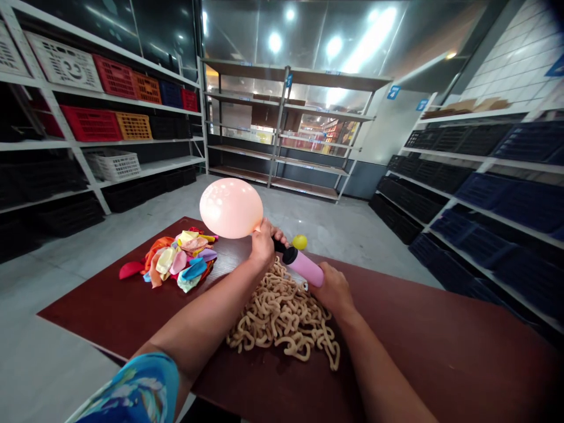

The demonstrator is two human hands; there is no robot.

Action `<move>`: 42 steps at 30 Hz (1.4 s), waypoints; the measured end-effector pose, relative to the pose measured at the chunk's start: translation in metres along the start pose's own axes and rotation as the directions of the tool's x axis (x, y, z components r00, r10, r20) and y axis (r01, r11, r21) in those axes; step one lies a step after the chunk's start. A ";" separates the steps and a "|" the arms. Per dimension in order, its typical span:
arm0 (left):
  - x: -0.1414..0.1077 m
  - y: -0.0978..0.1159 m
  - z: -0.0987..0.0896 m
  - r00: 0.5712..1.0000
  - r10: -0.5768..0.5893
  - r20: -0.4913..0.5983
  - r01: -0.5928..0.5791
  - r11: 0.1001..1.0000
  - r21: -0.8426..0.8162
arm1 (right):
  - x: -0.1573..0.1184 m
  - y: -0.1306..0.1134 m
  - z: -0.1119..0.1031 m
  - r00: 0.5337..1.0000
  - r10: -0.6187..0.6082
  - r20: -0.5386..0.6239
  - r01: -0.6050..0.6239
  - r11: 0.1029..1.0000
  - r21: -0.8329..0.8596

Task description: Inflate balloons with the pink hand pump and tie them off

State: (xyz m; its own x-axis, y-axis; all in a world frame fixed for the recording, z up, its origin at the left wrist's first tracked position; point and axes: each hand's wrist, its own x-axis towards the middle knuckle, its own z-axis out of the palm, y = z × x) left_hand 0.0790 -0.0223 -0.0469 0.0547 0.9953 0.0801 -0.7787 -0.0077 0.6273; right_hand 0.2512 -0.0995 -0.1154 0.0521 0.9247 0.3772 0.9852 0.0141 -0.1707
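An inflated pale pink balloon (231, 208) is at the centre, its neck pinched in my left hand (263, 244). Those fingers are closed at the neck, beside the black end of a pink hand pump (305, 267). My right hand (332, 288) is wrapped round the pump's pink body at its lower right end. Below the pump lies a heap of tan, curly strands (282, 317) on the dark red table (379, 317). Uninflated balloons (178, 258) in many colours are piled to the left of my left hand. How the balloon's neck meets the pump is hidden by my fingers.
A small yellow balloon (299, 241) shows beyond the pump. Shelves with red, orange and white crates (115, 164) stand at the left. Dark crates (489, 194) fill the right-hand shelves. A metal rack (278, 135) stands across the grey floor behind the table.
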 end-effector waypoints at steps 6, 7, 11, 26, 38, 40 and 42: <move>0.006 0.015 -0.001 0.998 0.065 -0.007 -0.065 0.998 0.012 | 0.002 0.002 -0.002 1.000 -0.009 -0.004 0.009 1.000 -0.004; 0.008 0.022 -0.001 0.996 0.085 -0.006 -0.085 0.996 0.010 | 0.003 0.004 -0.004 1.000 0.000 -0.003 0.000 1.000 -0.012; 0.014 0.046 -0.004 0.989 0.146 -0.024 -0.146 0.989 -0.013 | 0.005 0.014 -0.008 0.997 0.082 0.016 -0.081 0.995 -0.055; 0.002 -0.002 -0.001 1.000 0.003 0.002 -0.003 1.000 0.006 | 0.000 -0.003 -0.005 1.000 0.008 0.011 -0.008 0.999 -0.034; 0.019 0.040 -0.008 0.988 0.142 -0.067 -0.141 0.990 0.019 | 0.004 0.019 -0.012 0.994 0.092 0.063 -0.087 0.993 -0.077; 0.018 0.041 -0.008 0.987 0.141 -0.073 -0.140 0.990 0.014 | 0.004 0.022 -0.013 0.991 0.108 0.078 -0.101 0.992 -0.081; 0.017 0.038 -0.008 0.988 0.136 -0.077 -0.135 0.991 0.015 | 0.003 0.023 -0.012 0.990 0.114 0.081 -0.107 0.990 -0.089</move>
State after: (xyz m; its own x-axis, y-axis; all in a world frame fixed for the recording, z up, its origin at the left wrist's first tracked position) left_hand 0.0455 -0.0048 -0.0276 -0.0998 0.9894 0.1051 -0.7696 -0.1437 0.6221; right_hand 0.2762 -0.1011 -0.1072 0.1506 0.9480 0.2804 0.9846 -0.1186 -0.1282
